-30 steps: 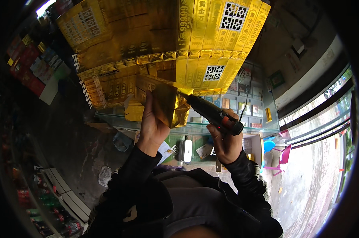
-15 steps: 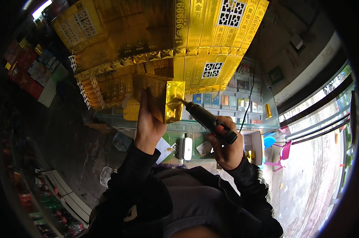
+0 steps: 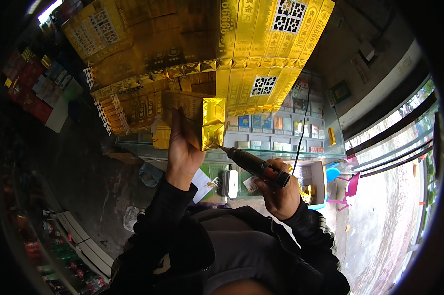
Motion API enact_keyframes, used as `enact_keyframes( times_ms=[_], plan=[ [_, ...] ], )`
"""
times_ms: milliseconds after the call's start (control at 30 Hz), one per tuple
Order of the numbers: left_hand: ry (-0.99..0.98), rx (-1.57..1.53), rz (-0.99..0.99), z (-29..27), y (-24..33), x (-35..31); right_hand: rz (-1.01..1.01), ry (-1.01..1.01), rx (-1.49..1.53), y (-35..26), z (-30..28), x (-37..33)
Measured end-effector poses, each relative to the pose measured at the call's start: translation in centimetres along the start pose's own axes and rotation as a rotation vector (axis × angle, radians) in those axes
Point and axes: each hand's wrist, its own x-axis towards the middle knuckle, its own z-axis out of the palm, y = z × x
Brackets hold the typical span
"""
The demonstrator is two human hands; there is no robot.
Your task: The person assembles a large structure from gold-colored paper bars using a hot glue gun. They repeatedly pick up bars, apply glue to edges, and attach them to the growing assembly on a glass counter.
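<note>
Just off centre toward eleven o'clock, my left hand grasps the gold box, shiny end on its three-o'clock side, probably to expose it to the pointed tool my right hand clutches at four o'clock.

I count two bare hands: my left hand and my right hand. With them I have one shiny gold foil box and one dark, cylindrical tool with a pointed tip. Towards twelve o'clock I count one large gold foil panelled structure; its bright part at one o'clock shows two square black-and-white lattice patches. I see one white, rounded rectangular device at six o'clock, and one magenta chair between three and four.
</note>
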Motion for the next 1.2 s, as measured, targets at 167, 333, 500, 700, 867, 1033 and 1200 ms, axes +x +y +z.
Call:
enact_keyframes(
  times_ms=[167,333,500,700,867,1033,1200],
  plan=[
    [-0.048,-0.014,-0.038,0.2,-0.3,-0.2,-0.007,0.029,-0.008,0.1,-0.3,0.6],
    [-0.051,-0.056,-0.072,0.0,-0.9,-0.6,-0.064,0.175,-0.153,0.4,-0.8,2.3],
    [-0.097,-0.064,-0.082,-0.2,-0.3,-0.9,-0.017,0.088,-0.147,-0.2,-0.8,1.6],
    [-0.019,-0.045,-0.022,0.2,-0.2,-1.4,-0.086,-0.011,-0.113,-1.4,-1.1,1.0],
    [-0.016,0.024,-0.069,0.5,-1.5,-1.5,-0.08,0.191,-0.157,-1.5,-0.6,2.8],
    [0.044,0.012,-0.011,0.7,-1.0,-2.0,-0.006,0.009,-0.155,-2.7,-0.6,0.4],
    [0.079,0.0,0.019,0.9,-0.9,-2.3,-0.087,-0.058,-0.112,-2.7,-1.2,-1.2]
  ],
)
